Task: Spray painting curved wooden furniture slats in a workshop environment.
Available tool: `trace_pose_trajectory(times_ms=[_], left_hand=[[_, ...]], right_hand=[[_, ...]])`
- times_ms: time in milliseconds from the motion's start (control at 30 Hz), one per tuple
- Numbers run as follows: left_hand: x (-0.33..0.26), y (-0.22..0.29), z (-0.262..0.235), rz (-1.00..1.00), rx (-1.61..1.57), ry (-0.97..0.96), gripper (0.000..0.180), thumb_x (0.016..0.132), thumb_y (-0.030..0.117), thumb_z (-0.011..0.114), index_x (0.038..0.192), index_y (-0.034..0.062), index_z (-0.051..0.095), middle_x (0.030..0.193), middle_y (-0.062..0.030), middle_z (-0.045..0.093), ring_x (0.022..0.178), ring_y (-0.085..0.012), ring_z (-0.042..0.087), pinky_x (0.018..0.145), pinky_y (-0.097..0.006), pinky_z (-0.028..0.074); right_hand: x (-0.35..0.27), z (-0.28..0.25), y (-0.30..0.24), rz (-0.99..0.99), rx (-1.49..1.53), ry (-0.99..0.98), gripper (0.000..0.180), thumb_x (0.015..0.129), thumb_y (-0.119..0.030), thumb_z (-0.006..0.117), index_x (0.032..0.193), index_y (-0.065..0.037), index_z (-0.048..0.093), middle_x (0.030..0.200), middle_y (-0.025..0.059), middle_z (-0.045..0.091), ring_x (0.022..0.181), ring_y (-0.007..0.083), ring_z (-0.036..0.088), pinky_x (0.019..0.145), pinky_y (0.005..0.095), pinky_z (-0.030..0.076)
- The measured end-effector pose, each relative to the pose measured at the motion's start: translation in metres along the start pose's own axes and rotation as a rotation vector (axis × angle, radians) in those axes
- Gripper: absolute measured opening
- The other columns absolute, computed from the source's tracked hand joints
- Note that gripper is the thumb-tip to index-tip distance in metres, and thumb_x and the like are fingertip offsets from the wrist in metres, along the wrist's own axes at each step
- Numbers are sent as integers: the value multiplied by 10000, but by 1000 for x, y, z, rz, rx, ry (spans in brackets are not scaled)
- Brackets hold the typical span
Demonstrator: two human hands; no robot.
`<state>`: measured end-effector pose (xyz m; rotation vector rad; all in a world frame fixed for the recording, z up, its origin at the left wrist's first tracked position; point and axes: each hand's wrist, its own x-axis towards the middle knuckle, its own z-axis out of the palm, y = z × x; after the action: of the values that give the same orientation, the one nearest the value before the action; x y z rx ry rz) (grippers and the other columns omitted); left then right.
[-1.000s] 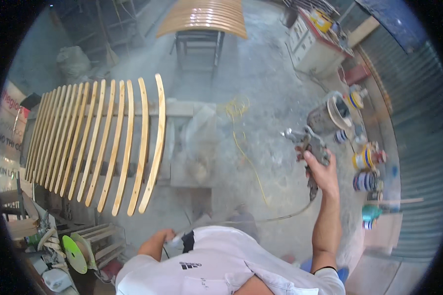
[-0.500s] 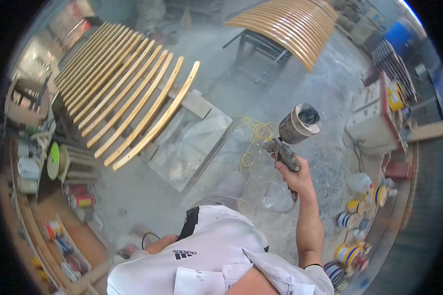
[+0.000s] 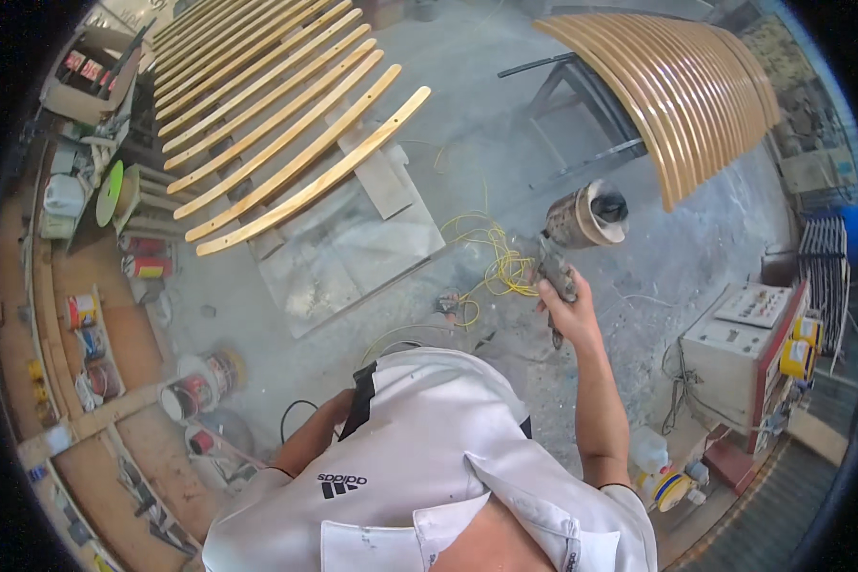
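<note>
Gripping a rigid, probably top-heavy spray gun [image 3: 554, 270], the right hand [image 3: 572, 305] wraps its fingers round the handle, seemingly the surest hold; left hand [image 3: 337, 410]: cannot tell.

A speckled grey floor [image 3: 682, 253] stretches between a brown wood-framed wall [image 3: 129, 334] and corrugated sheeting [image 3: 793, 486].

Before you, the floor [image 3: 653, 262] bears a tangled yellow cord [image 3: 510, 276], a cabinet [image 3: 725, 353] to your right and, farther off, a stand [image 3: 612, 105] with glossy slats [image 3: 696, 105] lying on it
</note>
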<state>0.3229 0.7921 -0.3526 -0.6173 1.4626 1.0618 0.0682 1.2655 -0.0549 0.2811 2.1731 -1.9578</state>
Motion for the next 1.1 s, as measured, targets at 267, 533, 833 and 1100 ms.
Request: trace_pose_trajectory(times_ms=[267,533,833,1100], left_hand=[[-19,48,117,124,-616,138,254,926,168,555,1087,-8,642,934,-76,673,811,-146,595,697,-328,501],[-59,-20,339,102,-643,323,260,930,186,556,1085,-5,642,923,-83,671,797,-144,594,685,-325,499],[-24,45,439,96,-647,552,269,935,208,556,1082,0,641,908,-92,669,778,-141,591,670,-320,497],[21,67,413,155,-525,728,278,939,228,557,1079,3,641,894,-100,667,761,-138,589,657,-316,494]], right_hand=[[197,-12,29,-322,-93,134,242,872,-169,682,1020,13,621,755,48,618,710,124,555,670,318,472],[311,14,82,-408,-162,57,267,849,-198,686,996,15,617,780,202,632,694,339,612,646,382,478],[246,82,114,-311,-166,-399,309,825,-244,708,1003,-3,635,831,195,662,766,379,644,675,419,497],[231,141,102,-328,-147,-664,460,830,-297,713,1121,43,608,1025,241,663,1003,363,641,861,375,497]])
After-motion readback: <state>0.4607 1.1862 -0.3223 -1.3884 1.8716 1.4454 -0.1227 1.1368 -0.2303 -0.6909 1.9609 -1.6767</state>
